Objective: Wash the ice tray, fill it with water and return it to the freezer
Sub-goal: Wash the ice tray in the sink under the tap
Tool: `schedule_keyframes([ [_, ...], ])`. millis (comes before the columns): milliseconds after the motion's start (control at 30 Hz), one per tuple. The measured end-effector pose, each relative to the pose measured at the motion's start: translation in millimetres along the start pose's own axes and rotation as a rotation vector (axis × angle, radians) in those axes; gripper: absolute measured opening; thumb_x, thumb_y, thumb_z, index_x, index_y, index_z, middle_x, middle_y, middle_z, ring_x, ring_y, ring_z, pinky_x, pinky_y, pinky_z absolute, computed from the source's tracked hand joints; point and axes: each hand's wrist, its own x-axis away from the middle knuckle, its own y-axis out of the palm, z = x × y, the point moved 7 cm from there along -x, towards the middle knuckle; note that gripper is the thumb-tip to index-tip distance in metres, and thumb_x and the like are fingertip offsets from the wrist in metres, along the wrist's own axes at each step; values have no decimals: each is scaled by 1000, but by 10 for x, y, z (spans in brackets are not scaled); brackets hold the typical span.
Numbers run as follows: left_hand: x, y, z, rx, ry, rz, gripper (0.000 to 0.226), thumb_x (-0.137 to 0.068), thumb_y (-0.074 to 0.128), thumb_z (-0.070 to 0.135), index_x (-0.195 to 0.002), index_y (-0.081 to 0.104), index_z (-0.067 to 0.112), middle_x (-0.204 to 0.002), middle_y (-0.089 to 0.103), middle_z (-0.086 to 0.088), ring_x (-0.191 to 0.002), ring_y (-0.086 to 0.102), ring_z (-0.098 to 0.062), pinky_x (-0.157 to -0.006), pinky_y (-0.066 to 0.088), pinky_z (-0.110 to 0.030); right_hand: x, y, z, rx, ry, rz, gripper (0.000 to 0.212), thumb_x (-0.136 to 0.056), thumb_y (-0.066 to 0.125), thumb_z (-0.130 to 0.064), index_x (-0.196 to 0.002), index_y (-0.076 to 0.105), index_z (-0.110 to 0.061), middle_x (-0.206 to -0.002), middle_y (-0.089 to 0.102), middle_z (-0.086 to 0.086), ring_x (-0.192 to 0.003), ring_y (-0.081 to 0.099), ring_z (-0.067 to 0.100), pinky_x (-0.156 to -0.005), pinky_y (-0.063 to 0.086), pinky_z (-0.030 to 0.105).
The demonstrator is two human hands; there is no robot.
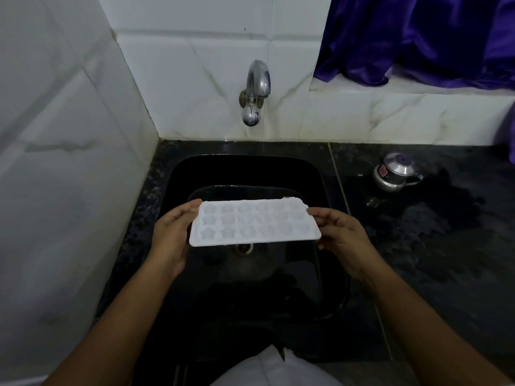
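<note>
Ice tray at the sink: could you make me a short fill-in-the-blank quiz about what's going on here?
1. The ice tray is held by ____ hands, the left hand and the right hand.
2. The tray is held over the black ____.
3. The tap on the wall gives ____ visible stream of water.
4. The small metal pot stands on the counter to the ____ of the sink.

Missing words: two; sink; no; right

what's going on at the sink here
A person is holding a white ice tray level over a black sink, with the left hand on one short end and the right hand on the other. The tray's star-shaped moulds face up. The tap on the tiled wall shows no water running, so washing does not seem to have begun. A small steel pot with a lid sits on the dark counter to the right.
</note>
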Motion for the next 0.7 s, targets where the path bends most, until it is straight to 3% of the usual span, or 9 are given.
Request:
schedule_keyframes([
  [133,-180,13,39,-21,-43,-1,20,-101,62,9,-115,77,10,-109,80,-11,-93,75,-26,-68,60,-33,-194,-24,-85,13,-71,-35,35,-94,62,6,-121,72,-12,-110,78,11,-89,72,23,-70,57,27],
  [200,-271,23,24,-59,-56,-22,23,-102,59,7,-117,76,8,-105,80,-15,-80,68,-26,-62,52,-30,-294,-45,-140,29,-109,-20,29,-96,64,2,-118,73,-13,-102,79,11,-80,70,19,-70,58,27],
  [267,-340,48,14,-128,-29,-49,26,-101,56,3,-116,76,9,-83,76,-9,-60,55,-14,-50,43,-22,-403,-79,-192,48,-140,23,21,-98,65,-4,-116,74,-10,-90,78,9,-71,67,16,-67,57,28],
  [367,-407,85,57,-280,83,-71,22,-104,55,4,-105,76,9,-61,63,6,-54,46,-10,-45,39,-19,-562,-101,-270,127,-179,73,14,-101,64,-10,-103,76,-4,-73,71,6,-63,63,16,-60,55,27],
  [533,-443,158,260,-445,278,-71,27,-106,60,20,-85,72,8,-56,57,10,-49,46,-3,-47,40,-15,-763,-55,-420,220,-236,113,31,-103,64,-21,-83,71,2,-70,69,14,-53,57,14,-50,48,24],
  [700,-531,201,386,-504,345,-64,35,-106,62,27,-79,71,7,-58,56,1,-50,45,-8,-49,37,-23,-949,-68,-559,266,-227,153,37,-103,63,-24,-72,65,-3,-55,59,-2,-44,51,10,-45,44,22],
])
